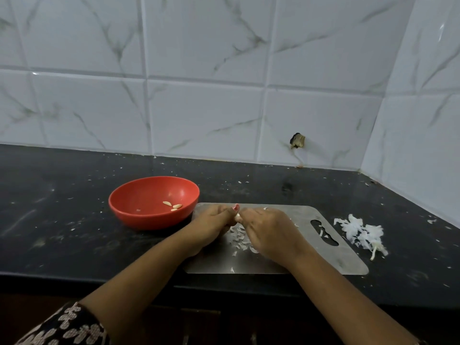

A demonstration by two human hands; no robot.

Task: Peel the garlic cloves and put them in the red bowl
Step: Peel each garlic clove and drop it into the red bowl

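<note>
A red bowl (139, 195) stands on the black counter left of a steel cutting board (346, 255). Three peeled garlic cloves (173, 206) lie inside the bowl. Over the board's left part, my left hand (211, 226) and my right hand (267, 232) meet, both with curled fingers pinching one small whitish garlic clove (237, 217) between them. Most of that clove is hidden by the fingers. Bits of white peel (239, 239) are scattered on the board under the hands.
A heap of white garlic skins with a stalk (361, 232) lies on the counter right of the board. Small skin flakes dot the black counter (62, 207). Tiled walls close the back and the right corner. The counter's front edge runs just below the board.
</note>
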